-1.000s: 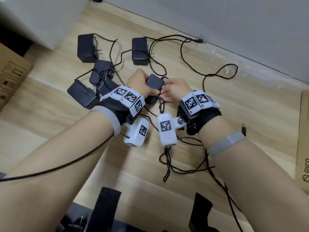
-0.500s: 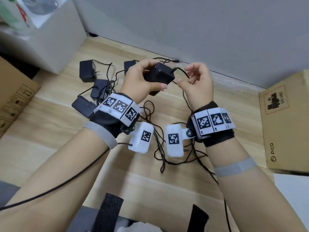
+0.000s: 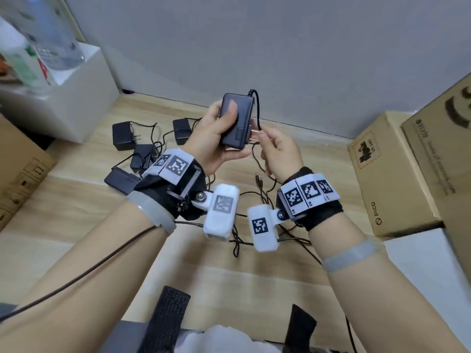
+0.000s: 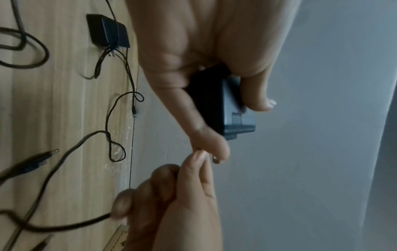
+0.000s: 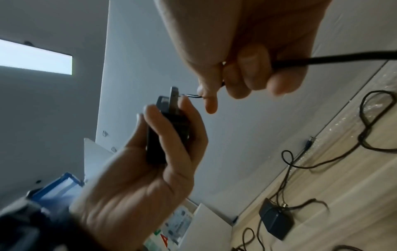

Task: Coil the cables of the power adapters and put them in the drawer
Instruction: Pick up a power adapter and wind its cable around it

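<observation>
Centre frame, the left hand (image 3: 211, 138) grips the adapter (image 3: 235, 121) upright, prongs clear, while the right hand (image 3: 277, 151) pinches its cable (image 3: 258, 110) alongside, probably ready for winding.

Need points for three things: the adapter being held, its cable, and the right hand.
held adapter (image 3: 235, 118), head view, on its dark front face beside the thumb.
cable (image 5: 343, 58), right wrist view, on the thick black run leaving the fist.
right hand (image 3: 279, 151), head view, on the palm.
</observation>
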{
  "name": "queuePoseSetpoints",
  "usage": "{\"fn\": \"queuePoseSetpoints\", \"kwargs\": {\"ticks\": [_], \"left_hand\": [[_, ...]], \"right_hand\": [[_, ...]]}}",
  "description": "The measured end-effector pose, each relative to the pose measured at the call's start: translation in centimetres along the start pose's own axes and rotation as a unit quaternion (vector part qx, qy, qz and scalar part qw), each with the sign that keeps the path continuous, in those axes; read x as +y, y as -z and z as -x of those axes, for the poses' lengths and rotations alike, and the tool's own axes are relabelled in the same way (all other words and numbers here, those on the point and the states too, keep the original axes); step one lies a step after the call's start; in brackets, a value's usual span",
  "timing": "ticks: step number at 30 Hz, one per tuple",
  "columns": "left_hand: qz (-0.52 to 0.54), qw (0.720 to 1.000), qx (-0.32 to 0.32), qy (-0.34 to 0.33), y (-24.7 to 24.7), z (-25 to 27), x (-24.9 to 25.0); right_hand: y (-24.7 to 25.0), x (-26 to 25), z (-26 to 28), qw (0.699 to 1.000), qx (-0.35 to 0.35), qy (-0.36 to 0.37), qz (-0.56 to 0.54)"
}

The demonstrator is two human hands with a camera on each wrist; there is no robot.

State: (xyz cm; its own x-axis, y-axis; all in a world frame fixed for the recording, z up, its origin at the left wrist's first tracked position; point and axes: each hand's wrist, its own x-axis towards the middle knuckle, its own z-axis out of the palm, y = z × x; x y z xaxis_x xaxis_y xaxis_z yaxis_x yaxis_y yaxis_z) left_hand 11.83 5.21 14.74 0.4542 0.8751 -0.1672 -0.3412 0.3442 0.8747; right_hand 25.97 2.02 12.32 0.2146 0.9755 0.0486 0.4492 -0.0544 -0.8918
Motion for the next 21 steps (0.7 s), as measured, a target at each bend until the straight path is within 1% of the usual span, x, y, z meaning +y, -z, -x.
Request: {"fn": "queuePoseSetpoints", "kwargs": {"ticks": [2,5,9,12,15,16,18,21], "left_hand": [[-0.032,0.999,0.014,-0.006,-0.2,0.1,-0.2],[-0.099,0.994,0.031,-0.022,-0.2,0.2,-0.6],[-0.128,0.99,0.043,-0.033,0.1,0.4,-0.7],[-0.136,0.989,0.045,-0.036,0.1,0.4,-0.7],[-0.151,0.986,0.048,-0.044,-0.1,0.3,-0.7],[-0.164,0.984,0.05,-0.049,-0.1,0.2,-0.8],[-0.202,0.976,0.059,-0.06,-0.2,0.1,-0.8],[-0.279,0.953,0.084,-0.083,0.0,-0.2,-0.8]], "right_hand": [[-0.2,0.0,0.5,0.999,-0.03,0.006,0.037],[0.0,-0.3,1.1,0.993,-0.071,-0.013,0.093],[0.3,-1.1,1.5,0.983,-0.108,-0.039,0.145],[0.2,-1.5,1.7,0.983,-0.115,-0.069,0.125],[0.2,-1.9,2.1,0.982,-0.137,-0.103,0.083],[0.2,-2.2,2.2,0.98,-0.145,-0.107,0.089],[0.3,-2.5,2.4,0.971,-0.164,-0.093,0.145],[0.4,-3.0,2.7,0.956,-0.181,-0.032,0.229]]}}
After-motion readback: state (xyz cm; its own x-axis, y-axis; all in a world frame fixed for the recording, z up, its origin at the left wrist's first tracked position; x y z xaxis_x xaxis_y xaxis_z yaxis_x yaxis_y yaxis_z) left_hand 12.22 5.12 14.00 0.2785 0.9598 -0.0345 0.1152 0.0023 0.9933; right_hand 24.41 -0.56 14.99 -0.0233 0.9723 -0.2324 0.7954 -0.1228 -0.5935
